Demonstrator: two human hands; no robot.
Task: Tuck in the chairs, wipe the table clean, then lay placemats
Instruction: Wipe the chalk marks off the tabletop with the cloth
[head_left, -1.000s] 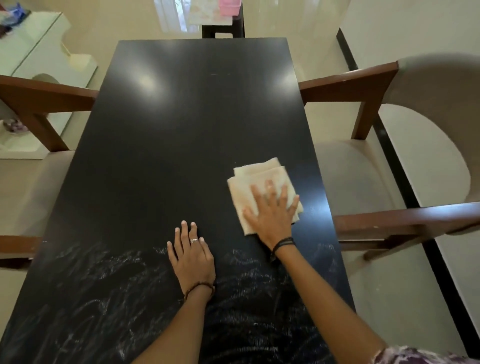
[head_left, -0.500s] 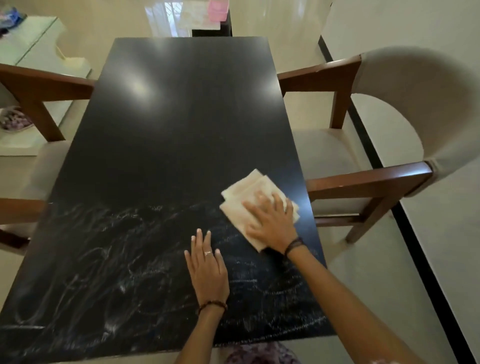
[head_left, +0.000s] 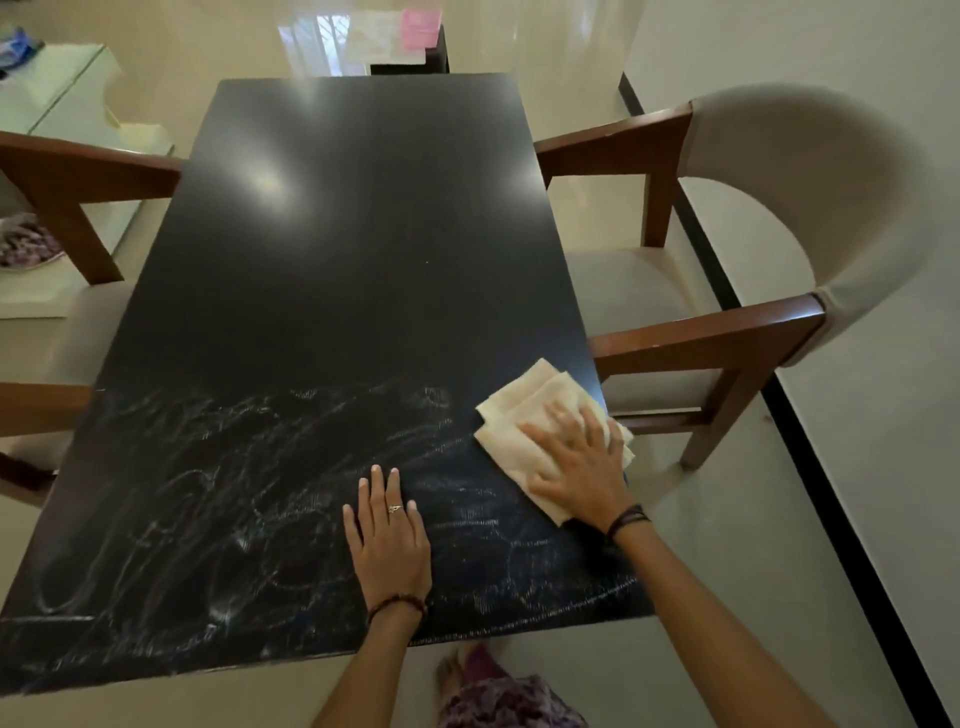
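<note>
A long black table (head_left: 337, 270) runs away from me, its near half streaked with pale wipe marks. My right hand (head_left: 576, 462) presses flat, fingers spread, on a folded cream cloth (head_left: 524, 410) at the table's right edge. My left hand (head_left: 387, 535) lies flat on the tabletop near the front edge, holding nothing. A brown wooden armchair (head_left: 727, 332) with a beige seat and curved back stands at the right side, its arms at the table edge. Another such armchair (head_left: 67, 171) stands at the left side.
Papers and something pink (head_left: 418, 28) lie on a dark stand beyond the table's far end. A pale cabinet (head_left: 62, 88) stands at the back left, with sandals (head_left: 26, 244) on the floor by it. A black floor strip (head_left: 810, 457) runs along the right.
My right hand slid the cloth rightward to the table's right edge. The camera pulled back, so the table's near edge and more wipe marks now show. My left hand stayed flat.
</note>
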